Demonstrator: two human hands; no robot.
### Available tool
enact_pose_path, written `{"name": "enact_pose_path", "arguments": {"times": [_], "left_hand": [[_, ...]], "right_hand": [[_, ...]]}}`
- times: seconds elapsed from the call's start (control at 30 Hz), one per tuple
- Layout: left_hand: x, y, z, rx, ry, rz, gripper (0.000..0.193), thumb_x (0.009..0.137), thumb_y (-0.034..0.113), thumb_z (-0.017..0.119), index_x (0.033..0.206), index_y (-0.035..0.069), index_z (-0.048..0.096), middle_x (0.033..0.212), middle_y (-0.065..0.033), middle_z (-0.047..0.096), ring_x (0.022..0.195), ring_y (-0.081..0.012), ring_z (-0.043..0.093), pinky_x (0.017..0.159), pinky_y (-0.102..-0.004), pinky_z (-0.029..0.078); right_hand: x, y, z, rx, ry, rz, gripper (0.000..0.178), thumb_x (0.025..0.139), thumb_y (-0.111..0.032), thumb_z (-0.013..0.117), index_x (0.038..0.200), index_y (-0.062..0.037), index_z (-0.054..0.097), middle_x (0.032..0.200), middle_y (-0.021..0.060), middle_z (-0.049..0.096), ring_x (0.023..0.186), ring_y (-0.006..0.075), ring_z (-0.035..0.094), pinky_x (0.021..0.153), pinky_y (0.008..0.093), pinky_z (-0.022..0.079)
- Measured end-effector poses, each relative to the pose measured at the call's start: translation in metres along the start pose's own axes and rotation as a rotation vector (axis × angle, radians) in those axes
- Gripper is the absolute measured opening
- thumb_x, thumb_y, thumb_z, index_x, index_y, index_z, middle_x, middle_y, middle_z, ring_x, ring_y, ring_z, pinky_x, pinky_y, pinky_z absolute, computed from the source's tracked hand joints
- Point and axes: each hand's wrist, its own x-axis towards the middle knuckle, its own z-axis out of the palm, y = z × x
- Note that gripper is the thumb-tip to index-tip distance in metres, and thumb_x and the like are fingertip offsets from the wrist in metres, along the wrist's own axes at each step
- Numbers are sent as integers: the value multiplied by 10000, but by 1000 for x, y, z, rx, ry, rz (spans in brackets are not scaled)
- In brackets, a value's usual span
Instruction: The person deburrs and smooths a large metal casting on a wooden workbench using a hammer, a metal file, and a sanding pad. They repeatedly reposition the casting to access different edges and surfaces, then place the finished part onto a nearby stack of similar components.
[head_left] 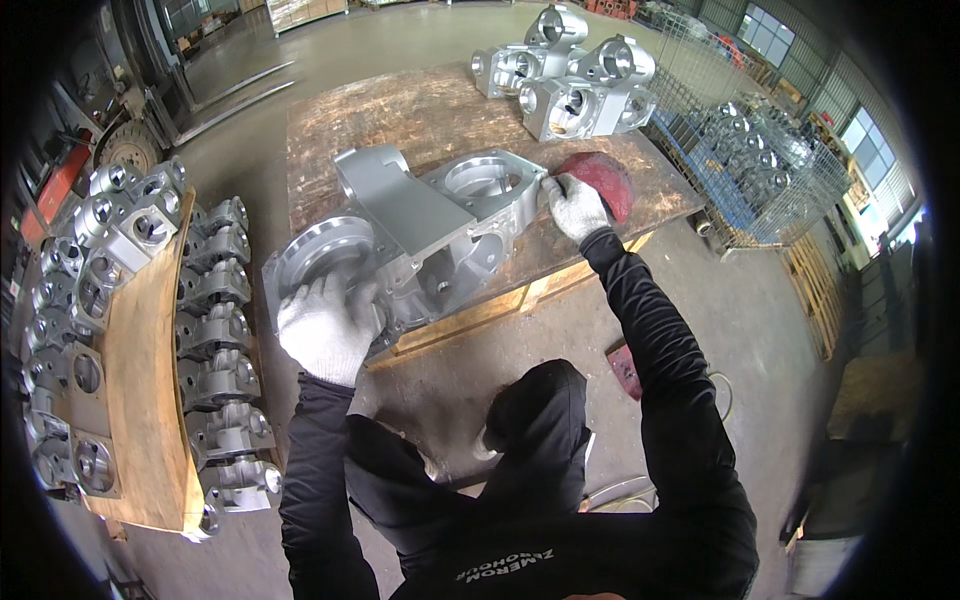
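Observation:
A large silver-grey metal casting (410, 215) with round bores lies across the near edge of the worktable. My left hand (330, 328), in a white knit glove, grips the casting's left end beside a big round bore; its fingertips are slightly blurred. At the casting's right corner is my right hand (580, 207), also gloved, with thumb and fingers pinched together. Whatever small thing it may hold is too small to make out. A dark red rounded object (605, 178) rests on the table just behind the right hand, partly covered by it.
Several similar castings (575, 85) stand on the worn wooden table (350, 110) at its far right. To my left, a wooden board (150, 400) is flanked by rows of castings. A wire cage (790, 190) stands right; a forklift (130, 140) is far left. A hose (620, 495) lies on the floor.

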Motion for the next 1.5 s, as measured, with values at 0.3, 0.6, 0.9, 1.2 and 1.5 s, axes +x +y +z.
{"name": "enact_pose_path", "arguments": {"times": [0.3, 0.6, 0.9, 1.2, 1.5], "left_hand": [[1, 1, 3, 0, 27, 6, 230, 847, 305, 743, 948, 98, 738, 821, -93, 725, 763, -292, 699, 751, -412, 532], [1, 4, 3, -137, 47, -59, 189, 892, 286, 716, 885, 97, 709, 843, -114, 728, 806, -332, 693, 749, -446, 519], [0, 2, 5, -116, 33, -87, 211, 859, 323, 733, 894, 115, 735, 810, -112, 720, 773, -340, 694, 765, -443, 528], [1, 2, 0, -168, 0, -103, 268, 861, 348, 724, 806, 87, 707, 804, -141, 720, 768, -353, 697, 777, -457, 529], [0, 0, 0, -139, -45, -95, 337, 909, 390, 682, 823, 65, 707, 805, -153, 724, 770, -350, 703, 790, -463, 528]], "right_hand": [[12, -10, -13, -148, -94, 52, 425, 977, -399, 572, 920, -6, 721, 915, 280, 701, 938, 472, 673, 838, 537, 535], [18, -41, -44, -482, -227, -178, 299, 923, -303, 603, 896, -45, 752, 840, 232, 712, 832, 424, 703, 768, 499, 552], [-3, -61, -32, -548, -232, -200, 285, 942, -284, 564, 992, -48, 716, 843, 200, 736, 814, 395, 729, 735, 515, 573], [-43, -91, -18, -558, -93, -199, 260, 955, -281, 600, 925, -34, 678, 810, 220, 700, 765, 405, 703, 698, 510, 555], [-53, -100, -12, -515, -6, -207, 235, 928, -262, 636, 943, -30, 672, 802, 202, 685, 739, 393, 689, 681, 504, 536]]}}
